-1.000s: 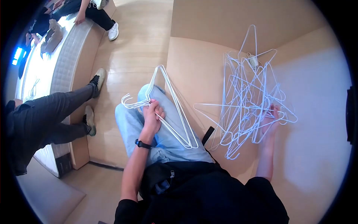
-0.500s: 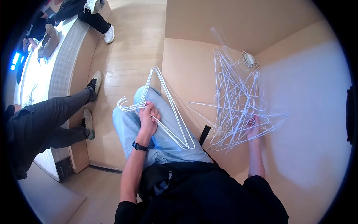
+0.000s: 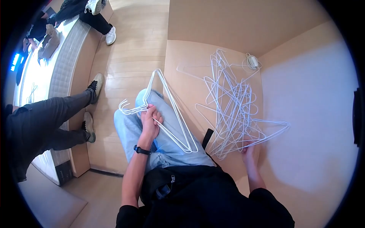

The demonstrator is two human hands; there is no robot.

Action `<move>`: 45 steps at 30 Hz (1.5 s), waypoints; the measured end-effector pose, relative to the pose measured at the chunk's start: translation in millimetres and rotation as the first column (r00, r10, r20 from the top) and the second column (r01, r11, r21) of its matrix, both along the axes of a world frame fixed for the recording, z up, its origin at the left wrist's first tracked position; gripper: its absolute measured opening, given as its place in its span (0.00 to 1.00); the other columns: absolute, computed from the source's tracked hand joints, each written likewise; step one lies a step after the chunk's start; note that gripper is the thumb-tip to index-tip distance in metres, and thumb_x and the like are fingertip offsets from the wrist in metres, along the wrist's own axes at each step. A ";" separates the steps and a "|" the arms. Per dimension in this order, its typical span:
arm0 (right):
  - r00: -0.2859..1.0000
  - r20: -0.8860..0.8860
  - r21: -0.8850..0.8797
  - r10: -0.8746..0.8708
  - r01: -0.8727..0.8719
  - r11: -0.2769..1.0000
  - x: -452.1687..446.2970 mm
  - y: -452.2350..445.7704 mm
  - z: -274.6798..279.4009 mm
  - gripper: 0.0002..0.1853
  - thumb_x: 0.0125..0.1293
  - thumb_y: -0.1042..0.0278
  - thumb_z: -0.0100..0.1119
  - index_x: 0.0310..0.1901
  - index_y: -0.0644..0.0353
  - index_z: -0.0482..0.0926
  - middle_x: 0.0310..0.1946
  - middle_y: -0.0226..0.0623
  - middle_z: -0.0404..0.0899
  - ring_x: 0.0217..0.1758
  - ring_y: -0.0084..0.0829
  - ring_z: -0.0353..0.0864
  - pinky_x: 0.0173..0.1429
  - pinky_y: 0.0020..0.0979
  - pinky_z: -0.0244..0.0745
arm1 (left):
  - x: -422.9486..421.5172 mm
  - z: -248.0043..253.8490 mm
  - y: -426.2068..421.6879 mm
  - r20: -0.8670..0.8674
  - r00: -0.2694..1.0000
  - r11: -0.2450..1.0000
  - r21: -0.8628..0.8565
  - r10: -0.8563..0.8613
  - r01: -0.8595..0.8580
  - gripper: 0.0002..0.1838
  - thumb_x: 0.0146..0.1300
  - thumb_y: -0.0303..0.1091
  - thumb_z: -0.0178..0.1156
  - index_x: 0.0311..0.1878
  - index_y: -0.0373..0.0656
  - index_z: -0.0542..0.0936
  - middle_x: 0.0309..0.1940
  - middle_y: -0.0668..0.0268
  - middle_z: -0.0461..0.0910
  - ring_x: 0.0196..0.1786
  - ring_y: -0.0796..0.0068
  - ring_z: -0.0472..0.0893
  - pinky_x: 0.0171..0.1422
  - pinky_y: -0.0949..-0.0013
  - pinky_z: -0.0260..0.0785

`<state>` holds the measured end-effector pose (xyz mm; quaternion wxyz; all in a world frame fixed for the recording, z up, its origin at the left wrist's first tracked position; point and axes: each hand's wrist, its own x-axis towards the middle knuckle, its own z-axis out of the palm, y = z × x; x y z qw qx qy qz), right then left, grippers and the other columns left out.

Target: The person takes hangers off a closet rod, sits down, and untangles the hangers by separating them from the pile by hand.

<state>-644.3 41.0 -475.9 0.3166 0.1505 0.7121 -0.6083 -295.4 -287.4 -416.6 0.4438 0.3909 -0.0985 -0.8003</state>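
Over my lap, my left hand is closed around several white wire hangers, their hooks pointing left. A tangled pile of white wire hangers lies on the light wooden surface to the right. At the pile's lower right edge, my right hand has its fingers curled at the wires, partly hidden by them. Two or more hangers stick out of the pile to the right, above that hand.
A white device with a coiled cord lies in the corner behind the pile. At the left are another person's dark-trousered legs beside a white mattress-like bench. A white shoe of another person is farther back.
My right hand has moved left and toward my body. The tangled pile has shifted left and spread lower, away from the corded device. My left hand still holds its hangers.
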 end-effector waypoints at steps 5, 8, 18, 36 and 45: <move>0.970 0.035 0.231 0.241 -0.243 0.942 47.9 52.3 -9.7 0.15 0.68 0.59 0.47 0.27 0.58 0.76 0.14 0.26 0.66 0.15 0.19 0.65 0.18 0.23 0.57 | 0.1 1.6 0.2 0.002 1.000 1.000 0.000 0.004 -0.004 0.04 0.66 0.27 0.50 0.38 0.50 0.68 0.13 0.74 0.63 0.10 0.84 0.57 0.15 0.78 0.50; 0.555 -0.189 0.485 0.810 -0.664 0.569 89.9 55.6 -2.5 0.12 0.66 0.61 0.52 0.29 0.58 0.79 0.17 0.24 0.70 0.22 0.15 0.71 0.25 0.22 0.63 | 0.4 -2.2 -0.8 -0.002 1.000 1.000 -0.007 -0.005 0.005 0.04 0.66 0.27 0.50 0.38 0.50 0.68 0.12 0.74 0.62 0.10 0.84 0.57 0.14 0.77 0.50; 0.131 -0.669 0.493 0.732 -0.659 0.568 21.2 -218.0 98.9 0.20 0.49 0.67 0.70 0.45 0.61 0.78 0.39 0.39 0.79 0.41 0.31 0.78 0.45 0.31 0.74 | -0.6 -0.6 -0.1 0.027 1.000 1.000 -0.005 0.000 0.000 0.04 0.65 0.27 0.50 0.38 0.50 0.68 0.12 0.74 0.63 0.10 0.84 0.58 0.14 0.77 0.51; -0.527 -0.304 0.849 0.794 -0.528 -0.026 5.6 -372.2 81.5 0.36 0.37 0.70 0.66 0.55 0.53 0.67 0.54 0.42 0.68 0.62 0.46 0.64 0.65 0.43 0.64 | 0.0 4.2 1.9 0.017 0.999 0.999 0.030 0.034 -0.035 0.03 0.66 0.27 0.49 0.38 0.49 0.69 0.11 0.74 0.61 0.10 0.84 0.58 0.14 0.77 0.51; 0.041 -0.856 0.196 0.515 -0.896 0.398 -50.7 -348.4 97.8 0.33 0.38 0.85 0.45 0.54 0.63 0.66 0.49 0.44 0.67 0.60 0.40 0.68 0.71 0.38 0.59 | -1.5 5.5 0.8 0.018 0.999 0.999 0.030 0.028 -0.028 0.03 0.66 0.27 0.49 0.39 0.49 0.69 0.11 0.74 0.61 0.09 0.84 0.57 0.14 0.77 0.51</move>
